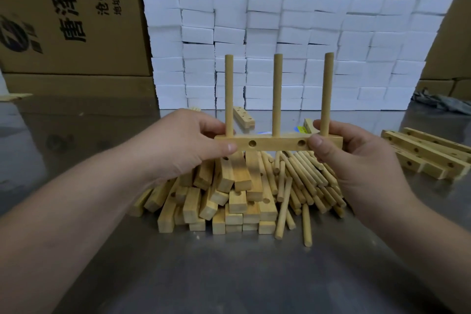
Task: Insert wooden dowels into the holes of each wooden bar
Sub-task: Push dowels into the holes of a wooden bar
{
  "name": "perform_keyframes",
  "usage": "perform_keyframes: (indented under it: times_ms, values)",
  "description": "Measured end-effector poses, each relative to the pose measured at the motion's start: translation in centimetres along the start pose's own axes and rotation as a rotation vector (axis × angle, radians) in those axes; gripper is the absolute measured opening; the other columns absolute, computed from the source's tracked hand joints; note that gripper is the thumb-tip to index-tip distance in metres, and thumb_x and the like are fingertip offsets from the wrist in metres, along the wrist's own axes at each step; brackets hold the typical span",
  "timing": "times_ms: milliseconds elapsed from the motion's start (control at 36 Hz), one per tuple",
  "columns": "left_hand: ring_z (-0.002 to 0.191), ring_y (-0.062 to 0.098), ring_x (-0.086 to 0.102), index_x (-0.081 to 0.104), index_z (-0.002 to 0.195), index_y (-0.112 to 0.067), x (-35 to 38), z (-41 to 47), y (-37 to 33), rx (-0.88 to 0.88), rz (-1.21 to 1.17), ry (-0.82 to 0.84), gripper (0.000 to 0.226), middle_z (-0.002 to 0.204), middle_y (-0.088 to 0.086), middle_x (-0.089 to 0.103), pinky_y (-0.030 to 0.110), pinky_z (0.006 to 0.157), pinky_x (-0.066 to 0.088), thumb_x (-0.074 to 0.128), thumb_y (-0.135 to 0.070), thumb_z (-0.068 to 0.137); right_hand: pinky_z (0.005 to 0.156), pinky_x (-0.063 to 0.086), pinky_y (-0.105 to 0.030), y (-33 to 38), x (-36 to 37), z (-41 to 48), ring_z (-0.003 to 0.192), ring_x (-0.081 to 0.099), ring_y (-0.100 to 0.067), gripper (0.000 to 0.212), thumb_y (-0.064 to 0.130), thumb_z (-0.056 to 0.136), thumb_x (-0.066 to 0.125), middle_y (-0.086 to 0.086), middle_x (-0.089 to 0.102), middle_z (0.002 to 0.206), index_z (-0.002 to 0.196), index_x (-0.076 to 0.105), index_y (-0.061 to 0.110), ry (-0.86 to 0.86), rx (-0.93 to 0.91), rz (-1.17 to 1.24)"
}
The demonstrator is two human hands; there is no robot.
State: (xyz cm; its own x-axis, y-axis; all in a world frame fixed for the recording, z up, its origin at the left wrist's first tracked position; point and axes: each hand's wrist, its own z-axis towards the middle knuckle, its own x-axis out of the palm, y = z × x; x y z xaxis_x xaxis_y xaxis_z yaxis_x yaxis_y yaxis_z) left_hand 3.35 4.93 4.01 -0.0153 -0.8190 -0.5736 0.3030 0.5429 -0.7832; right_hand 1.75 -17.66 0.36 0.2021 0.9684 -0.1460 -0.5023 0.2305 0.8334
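Cardboard cartons [63, 20] and a wall of stacked white blocks [280, 46] stand along the far edge of the grey metal table [229, 275]. Above the table's middle, both hands hold one wooden bar [275, 142] level. The left hand [193, 140] pinches its left end between thumb and fingers, and the right hand [356, 158] pinches its right end likewise. Three dowels [277, 94] stand upright in the bar's top face, so that face looks finished. Two holes in its near face are empty.

Much appears left to do. A heap of bare bars [229, 194] lies below the hands, touching the loose dowels [305, 176] just to its right. A stack of bars [428, 155] lies near the right edge, and a lone bar [243, 116] lies by the white blocks.
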Motion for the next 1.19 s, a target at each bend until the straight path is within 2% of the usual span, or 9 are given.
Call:
perform_keyframes:
  times_ms: [222,278,361,528,611,806,944,1056,1194]
  values:
    - [0.085,0.003,0.064,0.073,0.079,-0.042,-1.1,1.7,-1.2,0.050,0.202,0.053,0.008,0.081,-0.023,0.070,0.023,0.080,0.048,0.073,-0.036,0.074,0.086,0.050,-0.021,0.0,0.0,-0.2,0.098,0.063,-0.005,0.063,0.043,0.062,0.064,0.005,0.070,0.100,0.122,0.056,0.025,-0.067,-0.007,0.010]
    - [0.085,0.003,0.064,0.073,0.078,-0.041,-1.5,2.6,-1.6,0.067,0.223,0.045,0.008,0.080,-0.022,0.070,0.022,0.079,0.047,0.073,-0.034,0.075,0.086,0.048,-0.019,-0.2,-0.2,0.0,0.105,0.059,-0.005,0.058,0.036,0.073,0.065,0.002,0.065,0.113,0.128,0.049,0.028,-0.109,0.008,0.015]
    - [0.088,0.005,0.063,0.072,0.073,-0.041,-2.4,4.6,-1.7,0.088,0.222,0.016,0.012,0.081,-0.019,0.071,0.016,0.075,0.043,0.073,-0.030,0.077,0.066,0.047,-0.005,-0.4,-0.3,0.2,0.089,0.062,0.005,0.046,0.024,0.083,0.061,0.011,0.065,0.104,0.127,0.048,0.027,-0.157,0.029,0.065]
    - [0.097,0.010,0.056,0.069,0.082,-0.035,-4.3,10.8,1.0,-0.004,0.229,-0.109,0.002,0.097,-0.016,0.065,0.012,0.065,0.033,0.070,-0.034,0.081,0.064,0.047,-0.005,-0.6,-0.3,0.4,0.083,0.062,0.004,0.024,0.024,0.085,0.059,0.011,0.067,0.093,0.106,0.053,0.035,-0.180,0.032,0.031]
    - [0.095,0.016,0.054,0.072,0.094,-0.027,-4.5,14.0,4.0,-0.077,0.265,-0.113,0.014,0.111,-0.001,0.067,0.018,0.073,0.037,0.070,-0.032,0.082,0.062,0.047,-0.006,-0.6,-0.1,0.1,0.079,0.063,0.000,0.019,0.031,0.078,0.059,0.009,0.067,0.087,0.096,0.056,0.037,-0.132,0.024,0.024]
    - [0.104,0.021,0.053,0.070,0.108,-0.016,-3.1,16.7,10.3,-0.224,0.385,0.013,0.028,0.119,0.003,0.060,0.030,0.082,0.039,0.068,-0.031,0.084,0.062,0.050,-0.011,-0.7,0.1,-0.2,0.076,0.064,-0.009,0.019,0.019,0.082,0.059,0.005,0.067,0.083,0.095,0.059,0.033,-0.075,0.033,0.045]
    - [0.089,0.013,0.052,0.072,0.095,-0.024,-2.3,17.0,12.1,-0.229,0.440,0.040,0.012,0.104,-0.003,0.062,0.027,0.077,0.039,0.065,-0.029,0.086,0.061,0.050,-0.013,0.0,0.0,-0.3,0.074,0.062,-0.011,0.022,0.030,0.071,0.056,0.005,0.067,0.082,0.093,0.059,0.033,-0.069,0.033,0.031]
    - [0.074,0.007,0.054,0.073,0.094,-0.022,-1.7,17.3,12.3,-0.257,0.472,0.045,0.016,0.092,-0.007,0.061,0.017,0.055,0.039,0.067,-0.033,0.084,0.056,0.048,-0.014,0.2,0.2,-0.5,0.065,0.061,-0.013,0.018,0.024,0.076,0.058,0.004,0.068,0.078,0.092,0.061,0.032,-0.069,0.039,0.030]
    - [0.087,0.019,0.062,0.072,0.097,-0.016,-0.7,17.7,11.8,-0.307,0.546,0.080,0.024,0.102,0.003,0.066,0.032,0.075,0.053,0.067,-0.034,0.081,0.052,0.047,-0.014,0.2,0.2,-0.5,0.059,0.059,-0.009,0.017,0.019,0.078,0.058,0.004,0.068,0.076,0.089,0.062,0.030,-0.064,0.037,0.027]
